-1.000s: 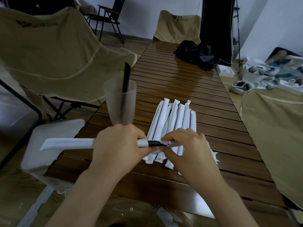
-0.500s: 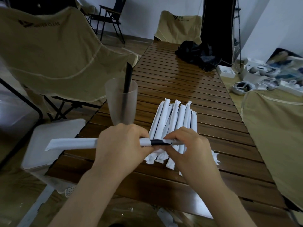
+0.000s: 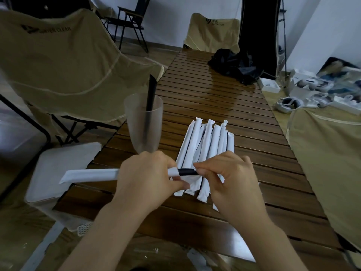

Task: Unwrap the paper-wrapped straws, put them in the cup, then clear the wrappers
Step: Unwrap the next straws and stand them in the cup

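One wrapped straw is gripped by the left hand, its bared black tip pinched by the right hand. More wrapped straws are piled on the bench, right of the cup.

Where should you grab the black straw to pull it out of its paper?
Pinch the bare black tip that pokes out of the wrapper, coming from the right as the right hand does. The left hand grips the paper sleeve, and the straw lies sideways, so pulling rightward along its length should probably slide it free.

black straw: longer bare stretch | torn wrapper end gone from right hand grip
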`<state>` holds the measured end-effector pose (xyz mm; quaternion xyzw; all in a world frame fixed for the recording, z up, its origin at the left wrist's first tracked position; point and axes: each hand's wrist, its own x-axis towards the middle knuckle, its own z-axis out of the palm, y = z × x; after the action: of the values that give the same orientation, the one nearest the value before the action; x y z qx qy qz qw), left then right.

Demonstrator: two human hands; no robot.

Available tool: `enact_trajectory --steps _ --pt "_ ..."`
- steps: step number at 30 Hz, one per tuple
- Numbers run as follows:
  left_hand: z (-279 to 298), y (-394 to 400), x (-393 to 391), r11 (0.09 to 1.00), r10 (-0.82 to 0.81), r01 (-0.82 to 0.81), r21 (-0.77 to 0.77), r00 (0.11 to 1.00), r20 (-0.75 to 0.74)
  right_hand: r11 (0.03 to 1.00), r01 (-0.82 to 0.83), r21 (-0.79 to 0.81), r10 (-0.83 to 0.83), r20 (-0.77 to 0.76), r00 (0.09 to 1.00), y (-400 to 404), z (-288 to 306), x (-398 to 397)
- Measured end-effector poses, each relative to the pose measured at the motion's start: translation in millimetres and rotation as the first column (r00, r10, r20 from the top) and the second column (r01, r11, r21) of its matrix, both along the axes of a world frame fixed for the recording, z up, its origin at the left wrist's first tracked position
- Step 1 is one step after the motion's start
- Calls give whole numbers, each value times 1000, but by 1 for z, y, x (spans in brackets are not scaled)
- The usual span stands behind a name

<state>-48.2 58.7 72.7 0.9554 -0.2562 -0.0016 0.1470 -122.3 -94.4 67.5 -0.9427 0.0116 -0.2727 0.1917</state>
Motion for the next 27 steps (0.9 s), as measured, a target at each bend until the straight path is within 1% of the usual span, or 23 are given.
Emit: enact_trajectory --steps 3,8,10,12,14,16,19,20,21,22,25,27 --pt "-2 1 -1 997 3 -5 -82 1000 -23 997 -8 -81 9 11 1000 0 1 -1" --pt "0 1 -1 998 -30 33 -52 998 49 998 27 -58 -30 -48 998 0 -1 3" --pt "0 -1 1 997 -73 75 -22 993 90 999 45 12 -44 -65 997 0 -2 5" --pt "0 -2 2 990 -139 136 35 985 105 989 70 133 -54 -123 991 1 -2 5" --pt "0 -4 6 967 -238 230 108 970 58 957 120 264 -48 -266 963 -1 1 5" --pt "2 -10 13 938 -302 294 182 953 17 901 175 398 3 -407 913 -8 4 4" --pt "4 -17 13 887 -383 380 262 923 -45 826 221 520 115 -537 836 -20 7 1" --pt "4 -16 11 884 -403 386 265 915 9 813 222 538 144 -556 819 -23 7 0" --pt "7 -15 8 897 -406 372 241 907 112 805 220 551 167 -566 807 -25 8 0" --pt "9 -13 5 908 -398 359 216 900 180 801 213 560 185 -569 801 -27 8 -1" --pt "9 -10 0 904 -410 380 196 901 142 778 182 602 241 -552 798 -31 10 -2" --pt "8 -10 2 925 -365 344 159 921 136 765 163 623 284 -553 784 -32 12 -3"
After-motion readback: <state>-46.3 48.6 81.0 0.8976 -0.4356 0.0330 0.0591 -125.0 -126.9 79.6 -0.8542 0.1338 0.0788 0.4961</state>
